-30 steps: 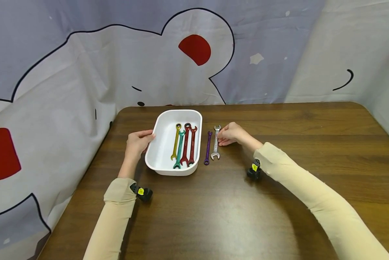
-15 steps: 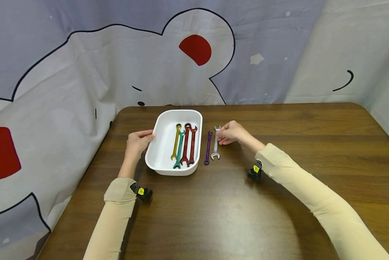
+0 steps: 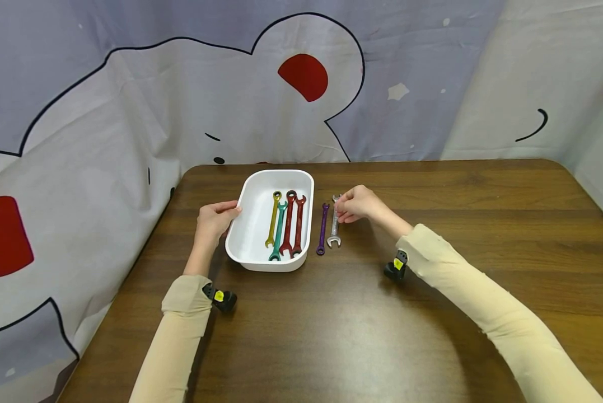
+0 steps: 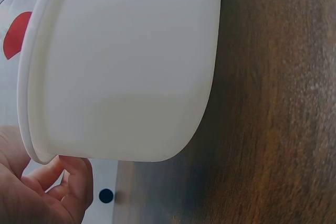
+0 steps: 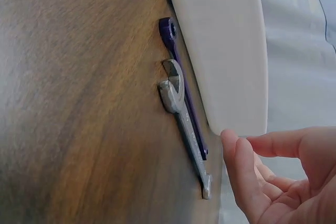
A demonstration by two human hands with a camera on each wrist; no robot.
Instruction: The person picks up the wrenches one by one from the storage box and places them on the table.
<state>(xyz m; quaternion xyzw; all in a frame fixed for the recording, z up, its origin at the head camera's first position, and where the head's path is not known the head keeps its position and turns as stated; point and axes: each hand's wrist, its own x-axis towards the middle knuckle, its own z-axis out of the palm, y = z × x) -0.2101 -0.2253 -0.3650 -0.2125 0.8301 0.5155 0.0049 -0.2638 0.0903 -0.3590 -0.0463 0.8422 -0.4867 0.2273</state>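
My left hand (image 3: pixel 212 225) grips the left rim of a white plastic tub (image 3: pixel 248 224), thumb over the edge and fingers beneath it, as the left wrist view also shows. Inside the tub lie a yellow wrench (image 3: pixel 273 221), a green wrench (image 3: pixel 278 232) and two red wrenches (image 3: pixel 288 224). Right of the tub, a purple wrench (image 3: pixel 323 229) and a silver open-end wrench (image 3: pixel 334 229) lie side by side on the table. My right hand (image 3: pixel 359 204) hovers at the silver wrench's far end, fingers loosely bent. In the right wrist view its fingertips (image 5: pixel 244 148) show apart from the silver wrench (image 5: pixel 190 135), holding nothing.
The brown wooden table (image 3: pixel 331 336) runs back to a printed curtain (image 3: pixel 205 106) behind its far edge. In the right wrist view, the tub's outer wall (image 5: pixel 226 51) rises close beside the purple wrench (image 5: pixel 181 66).
My right hand has shifted slightly toward the far side and left, now overlapping more of the silver wrench's far end. The left hand, tub and wrenches look unmoved.
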